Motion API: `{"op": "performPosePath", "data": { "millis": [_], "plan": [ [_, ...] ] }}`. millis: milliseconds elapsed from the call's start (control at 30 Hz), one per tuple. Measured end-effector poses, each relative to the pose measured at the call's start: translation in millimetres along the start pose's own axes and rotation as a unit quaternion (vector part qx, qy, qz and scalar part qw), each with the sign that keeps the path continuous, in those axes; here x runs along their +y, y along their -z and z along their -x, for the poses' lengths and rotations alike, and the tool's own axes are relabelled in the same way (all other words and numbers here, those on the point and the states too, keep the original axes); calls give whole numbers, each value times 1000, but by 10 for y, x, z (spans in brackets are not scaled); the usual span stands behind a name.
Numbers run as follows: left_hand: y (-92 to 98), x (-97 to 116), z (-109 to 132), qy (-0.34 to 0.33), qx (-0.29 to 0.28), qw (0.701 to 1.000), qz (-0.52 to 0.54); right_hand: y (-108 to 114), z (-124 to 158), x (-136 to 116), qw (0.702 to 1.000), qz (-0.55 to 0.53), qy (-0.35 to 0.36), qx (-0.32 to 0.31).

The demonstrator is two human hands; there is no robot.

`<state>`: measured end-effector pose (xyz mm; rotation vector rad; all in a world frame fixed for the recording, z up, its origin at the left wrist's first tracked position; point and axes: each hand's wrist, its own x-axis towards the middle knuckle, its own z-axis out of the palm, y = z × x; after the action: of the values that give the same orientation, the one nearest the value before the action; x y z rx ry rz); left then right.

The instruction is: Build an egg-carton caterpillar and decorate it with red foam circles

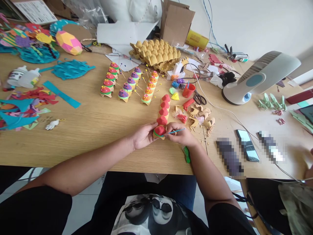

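Observation:
An egg-carton strip with several red domes point(163, 112) lies on the wooden table, its near end toward me. Green material rings the nearest dome. My left hand point(144, 134) grips that near end from the left, fingers closed on its side. In my right hand point(178, 133) is a thin blue tool point(179, 130), pinched between the fingers, with its tip at the green edge of the nearest dome. Just right of the strip is a small red lump in plastic point(181, 118). A green lump in a wrapper point(187, 154) rests beside my right forearm.
Three decorated strips, red point(109, 79), purple point(129, 84) and orange point(150, 87), stand behind with pins. Scissors point(200, 98), a red cup point(188, 90) and carton scraps point(194, 121) lie right. A white fan point(256, 80) and phone point(247, 145) are farther right.

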<state>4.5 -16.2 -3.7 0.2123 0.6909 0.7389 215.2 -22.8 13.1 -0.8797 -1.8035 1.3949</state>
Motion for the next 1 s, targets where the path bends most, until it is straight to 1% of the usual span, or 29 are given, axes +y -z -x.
{"op": "performPosePath", "data": {
  "millis": [133,300,400,500,733,1000],
  "plan": [
    [-7,-4,2,0,0,1000,2,-1,0,5,1000,-1,-2,-5],
    [-15,-9,4,-3,-1,1000,5,32,16,87,1000,-12,9,-1],
    [-15,-10,4,-4,-2,1000,6,40,24,110,1000,-9,7,-15],
    [-10,-10,1,-5,2,1000,6,26,23,91,1000,4,4,-26],
    [-7,-12,-2,-5,2,1000,-2,-6,11,34,1000,22,6,-18],
    [-44,6,20,-3,8,1000,5,-4,3,11,999,32,16,-26]
  ]
}}
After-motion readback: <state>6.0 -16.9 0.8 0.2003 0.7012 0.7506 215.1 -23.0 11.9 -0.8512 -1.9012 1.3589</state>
